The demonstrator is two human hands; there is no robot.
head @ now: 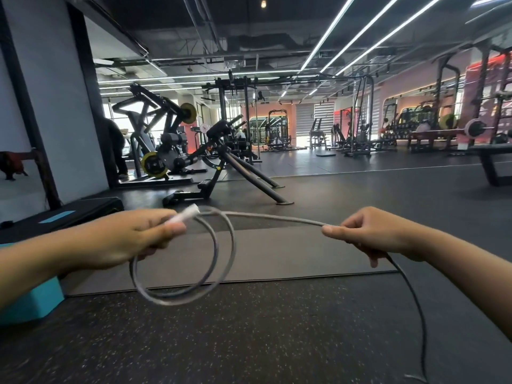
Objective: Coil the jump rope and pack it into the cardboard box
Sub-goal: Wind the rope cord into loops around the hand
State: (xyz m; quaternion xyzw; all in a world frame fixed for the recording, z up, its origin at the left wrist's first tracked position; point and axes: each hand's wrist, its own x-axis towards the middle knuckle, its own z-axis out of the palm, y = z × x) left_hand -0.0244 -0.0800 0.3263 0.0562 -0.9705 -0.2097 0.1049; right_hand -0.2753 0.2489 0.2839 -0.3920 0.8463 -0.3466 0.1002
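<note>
The jump rope (277,216) is a thin grey cord with a white handle (184,216). My left hand (133,239) grips the handle together with two hanging loops (177,296) of cord that droop below it. From the handle the cord runs right to my right hand (368,234), which pinches it between thumb and fingers. Below my right hand the loose rest of the rope (415,309) trails down to the floor at the lower right. No cardboard box is in view.
I am in a gym with a black rubber floor and a dark mat (277,253) ahead. A teal block (30,303) and a black step platform (63,214) stand at the left. A black exercise machine (221,167) stands beyond the mat. A person (115,151) stands by the wall.
</note>
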